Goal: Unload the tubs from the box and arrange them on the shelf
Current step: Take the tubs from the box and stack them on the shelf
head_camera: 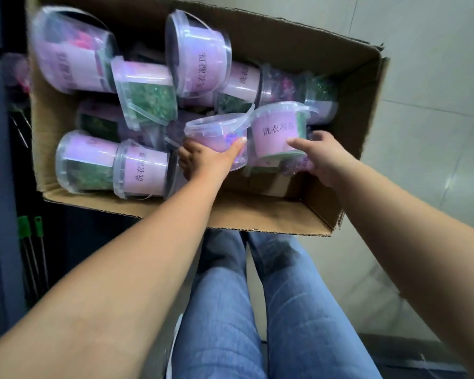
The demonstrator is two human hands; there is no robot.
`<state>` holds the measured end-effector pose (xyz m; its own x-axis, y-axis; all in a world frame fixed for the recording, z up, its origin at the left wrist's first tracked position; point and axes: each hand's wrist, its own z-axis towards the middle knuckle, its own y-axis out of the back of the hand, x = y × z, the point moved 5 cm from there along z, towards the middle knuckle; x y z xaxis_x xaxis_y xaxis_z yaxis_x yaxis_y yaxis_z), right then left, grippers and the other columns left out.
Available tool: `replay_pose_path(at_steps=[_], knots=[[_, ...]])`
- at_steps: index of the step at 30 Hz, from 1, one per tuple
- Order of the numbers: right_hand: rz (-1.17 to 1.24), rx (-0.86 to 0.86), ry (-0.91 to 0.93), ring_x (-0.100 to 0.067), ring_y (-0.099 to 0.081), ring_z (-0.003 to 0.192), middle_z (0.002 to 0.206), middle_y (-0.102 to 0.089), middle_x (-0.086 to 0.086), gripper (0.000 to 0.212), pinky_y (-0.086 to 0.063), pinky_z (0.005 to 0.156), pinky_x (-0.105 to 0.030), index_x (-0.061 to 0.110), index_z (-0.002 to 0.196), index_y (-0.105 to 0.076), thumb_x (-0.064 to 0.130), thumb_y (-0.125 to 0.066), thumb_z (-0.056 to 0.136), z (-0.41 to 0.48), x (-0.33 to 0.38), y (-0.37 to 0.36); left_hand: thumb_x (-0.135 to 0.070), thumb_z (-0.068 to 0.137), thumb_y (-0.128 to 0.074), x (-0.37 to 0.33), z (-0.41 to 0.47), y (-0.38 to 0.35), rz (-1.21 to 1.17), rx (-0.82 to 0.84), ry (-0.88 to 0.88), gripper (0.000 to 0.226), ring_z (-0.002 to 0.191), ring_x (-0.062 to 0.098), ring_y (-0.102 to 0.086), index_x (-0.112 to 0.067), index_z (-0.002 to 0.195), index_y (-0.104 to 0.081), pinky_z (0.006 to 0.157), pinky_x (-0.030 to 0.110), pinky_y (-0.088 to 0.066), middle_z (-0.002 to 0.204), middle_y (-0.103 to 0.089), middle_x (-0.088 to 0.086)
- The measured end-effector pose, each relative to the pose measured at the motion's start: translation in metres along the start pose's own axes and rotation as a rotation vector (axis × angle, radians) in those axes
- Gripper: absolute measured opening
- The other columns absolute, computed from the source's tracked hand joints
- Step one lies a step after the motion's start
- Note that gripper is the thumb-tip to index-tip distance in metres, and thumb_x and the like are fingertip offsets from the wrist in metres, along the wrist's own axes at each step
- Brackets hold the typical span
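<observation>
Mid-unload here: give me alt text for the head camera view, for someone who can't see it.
Both hands reach into an open cardboard box of jumbled clear tubs: the left hand grips a purple-filled tub, the right hand grips a green-filled tub beside it. Tiled floor shows at right, the person's jeans below.

Cardboard box (257, 217) is packed with clear lidded tubs (200, 56), pink labels, jumbled, mostly on their sides. At centre, left grip (203, 160) wraps the purple-filled tub (216, 131), thumb along its wall. Right grip (323, 157) holds the green-filled tub (277, 132) at its 3 o'clock, thumb on label. Both tubs touch. Jeans (222, 310) at 6 o'clock, tiled floor (435, 77) at 3 o'clock.
</observation>
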<state>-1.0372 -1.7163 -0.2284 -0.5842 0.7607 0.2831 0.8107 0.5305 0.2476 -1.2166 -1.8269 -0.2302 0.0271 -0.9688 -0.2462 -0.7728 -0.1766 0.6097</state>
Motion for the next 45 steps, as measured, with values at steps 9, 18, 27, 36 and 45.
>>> replay_pose_path(at_steps=[9,18,27,36,45], knots=[[-0.165,0.109,0.029,-0.034,-0.046,0.122,0.141,-0.042,-0.008,0.092,-0.038,0.102,-0.049,0.019,0.132,-0.044,0.066,-0.069,0.057,0.011,0.044,-0.020,-0.021,0.067,-0.079,0.007,0.026,0.010,-0.476,0.245,-0.043,0.076,0.109,0.020,-0.057,-0.004,0.131,-0.040,0.099,0.033,-0.045,0.120,-0.056,0.007],[-0.123,0.078,-0.027,-0.032,-0.051,0.118,0.137,-0.047,-0.010,0.093,-0.042,0.093,-0.039,0.015,0.132,-0.046,0.064,-0.073,0.058,0.025,0.034,-0.032,-0.029,0.049,-0.083,-0.013,0.037,0.002,-0.684,0.410,0.089,0.108,0.105,0.018,-0.059,-0.008,0.136,-0.023,0.081,0.036,-0.050,0.128,-0.055,0.008],[0.390,0.080,-0.064,-0.024,-0.068,0.091,0.099,-0.070,-0.010,0.049,-0.054,0.088,-0.038,0.005,0.112,-0.059,0.030,-0.075,0.073,0.006,0.001,-0.007,-0.054,0.004,-0.087,-0.006,0.047,-0.004,-0.517,0.405,0.008,0.131,0.101,0.028,-0.063,0.000,0.118,-0.051,0.092,0.043,-0.051,0.114,-0.063,0.014],[0.412,0.370,0.220,-0.030,-0.059,0.113,0.128,-0.057,-0.016,0.098,-0.050,0.091,-0.044,0.008,0.133,-0.041,0.043,-0.085,0.052,-0.088,0.026,0.009,0.000,0.075,-0.067,-0.020,-0.048,0.080,-0.739,0.599,-0.025,0.029,0.080,0.011,-0.062,-0.014,0.095,-0.051,0.074,0.025,-0.055,0.094,-0.062,0.002],[0.259,0.529,0.608,-0.011,-0.069,0.071,0.095,-0.064,-0.006,0.080,-0.053,0.053,-0.023,0.010,0.117,-0.047,0.033,-0.083,0.049,-0.214,0.114,-0.018,-0.045,0.013,-0.092,-0.021,-0.152,0.201,-0.998,0.309,-0.341,0.131,0.117,0.030,-0.054,-0.008,0.128,-0.041,0.097,0.049,-0.047,0.133,-0.048,0.017]])
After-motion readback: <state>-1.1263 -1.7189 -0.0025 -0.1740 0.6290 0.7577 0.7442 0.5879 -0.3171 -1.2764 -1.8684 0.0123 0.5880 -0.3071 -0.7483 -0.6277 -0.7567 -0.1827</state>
